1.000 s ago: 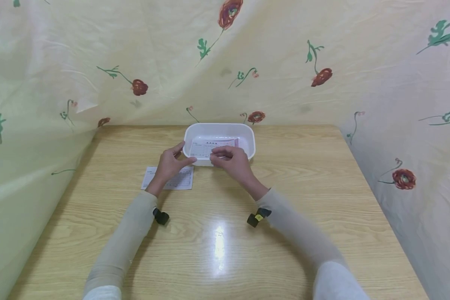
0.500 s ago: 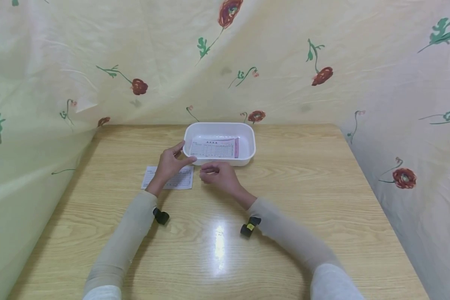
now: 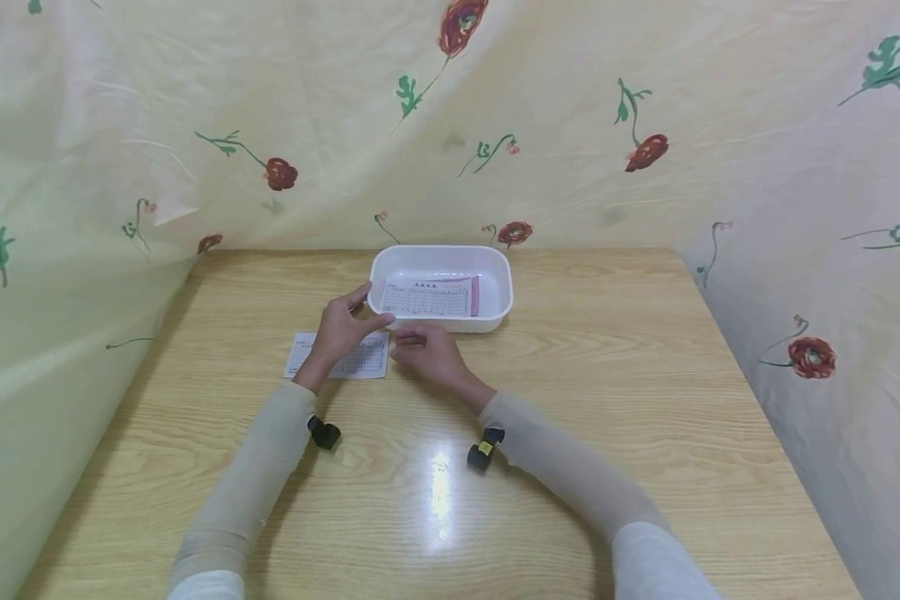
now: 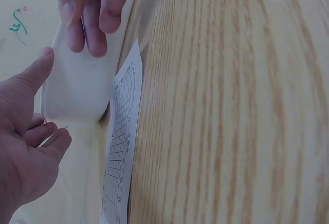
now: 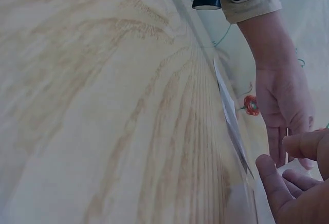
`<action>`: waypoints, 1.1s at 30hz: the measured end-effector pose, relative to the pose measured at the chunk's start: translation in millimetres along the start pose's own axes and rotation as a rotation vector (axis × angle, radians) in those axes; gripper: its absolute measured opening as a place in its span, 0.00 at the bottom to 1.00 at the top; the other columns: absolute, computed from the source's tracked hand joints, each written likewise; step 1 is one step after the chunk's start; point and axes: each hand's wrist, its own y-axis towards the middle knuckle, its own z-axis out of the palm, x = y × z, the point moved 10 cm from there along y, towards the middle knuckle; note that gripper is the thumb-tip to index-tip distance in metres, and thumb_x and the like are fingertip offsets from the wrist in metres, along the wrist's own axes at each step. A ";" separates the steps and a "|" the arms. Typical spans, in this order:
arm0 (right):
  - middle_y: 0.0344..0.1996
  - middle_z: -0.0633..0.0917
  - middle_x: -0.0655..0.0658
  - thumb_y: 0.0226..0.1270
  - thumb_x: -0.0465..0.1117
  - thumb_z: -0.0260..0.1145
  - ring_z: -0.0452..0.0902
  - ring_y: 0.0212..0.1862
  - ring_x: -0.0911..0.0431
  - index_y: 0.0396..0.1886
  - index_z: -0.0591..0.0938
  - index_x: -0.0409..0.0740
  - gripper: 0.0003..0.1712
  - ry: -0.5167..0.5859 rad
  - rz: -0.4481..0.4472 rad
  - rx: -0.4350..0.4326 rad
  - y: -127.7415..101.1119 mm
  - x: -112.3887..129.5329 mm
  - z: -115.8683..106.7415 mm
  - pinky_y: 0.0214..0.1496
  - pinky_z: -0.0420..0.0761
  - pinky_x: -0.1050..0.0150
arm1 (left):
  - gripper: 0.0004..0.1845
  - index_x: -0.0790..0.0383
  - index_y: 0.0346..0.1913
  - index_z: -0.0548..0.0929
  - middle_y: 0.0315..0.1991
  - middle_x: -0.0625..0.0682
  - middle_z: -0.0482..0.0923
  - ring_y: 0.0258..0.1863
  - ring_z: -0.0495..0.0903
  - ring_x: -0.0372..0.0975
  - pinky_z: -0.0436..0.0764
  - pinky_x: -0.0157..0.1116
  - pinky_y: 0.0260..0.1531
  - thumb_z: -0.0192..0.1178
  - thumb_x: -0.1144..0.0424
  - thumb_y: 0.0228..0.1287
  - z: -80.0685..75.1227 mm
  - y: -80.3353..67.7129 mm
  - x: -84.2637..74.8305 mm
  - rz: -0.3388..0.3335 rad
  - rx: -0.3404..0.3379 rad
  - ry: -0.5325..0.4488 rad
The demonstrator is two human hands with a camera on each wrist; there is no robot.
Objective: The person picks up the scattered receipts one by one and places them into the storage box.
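Paper slip (image 3: 339, 357) lies under left hand (image 3: 339, 327) beside tray (image 3: 499, 275).

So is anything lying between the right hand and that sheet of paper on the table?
Nothing visible does. The right hand hovers just right of the paper sheet, with bare table between them. The left hand is over the sheet's near part, not in the gap.
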 end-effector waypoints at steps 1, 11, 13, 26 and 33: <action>0.53 0.87 0.36 0.65 0.33 0.73 0.85 0.56 0.47 0.56 0.84 0.33 0.20 -0.018 -0.003 -0.001 1.4 -0.6 0.4 0.53 0.89 0.64 | 0.48 0.64 0.77 0.64 0.78 0.55 0.62 0.76 0.63 0.47 0.71 0.38 0.74 0.76 0.51 0.59 0.0 0.1 0.0 0.000 -0.001 -0.001; 0.54 0.88 0.40 0.62 0.35 0.75 0.84 0.57 0.48 0.55 0.84 0.35 0.21 -0.110 0.013 -0.015 11.9 -5.0 5.4 0.63 0.84 0.59 | 0.48 0.63 0.77 0.64 0.78 0.55 0.62 0.76 0.64 0.47 0.70 0.39 0.74 0.76 0.50 0.58 -0.1 1.9 0.1 -0.010 0.000 -0.005; 0.54 0.87 0.40 0.63 0.35 0.74 0.84 0.58 0.48 0.55 0.84 0.35 0.21 -0.114 0.022 -0.013 13.2 -5.6 6.6 0.63 0.84 0.59 | 0.48 0.63 0.77 0.64 0.78 0.54 0.62 0.76 0.64 0.47 0.70 0.39 0.74 0.76 0.50 0.59 0.0 2.1 0.1 -0.008 0.002 -0.004; 0.55 0.87 0.37 0.62 0.34 0.74 0.84 0.59 0.46 0.55 0.83 0.32 0.22 -0.080 0.059 0.003 17.0 -8.2 12.2 0.61 0.86 0.60 | 0.49 0.63 0.77 0.65 0.78 0.54 0.62 0.76 0.64 0.45 0.70 0.38 0.74 0.76 0.49 0.58 -0.6 1.8 0.0 0.001 -0.002 0.001; 0.54 0.87 0.38 0.61 0.33 0.73 0.84 0.58 0.47 0.55 0.83 0.32 0.21 -0.064 0.055 -0.001 18.8 -10.4 16.8 0.61 0.85 0.61 | 0.48 0.64 0.76 0.65 0.78 0.54 0.62 0.76 0.63 0.45 0.70 0.38 0.75 0.76 0.50 0.58 -1.1 1.9 1.0 0.010 -0.001 -0.002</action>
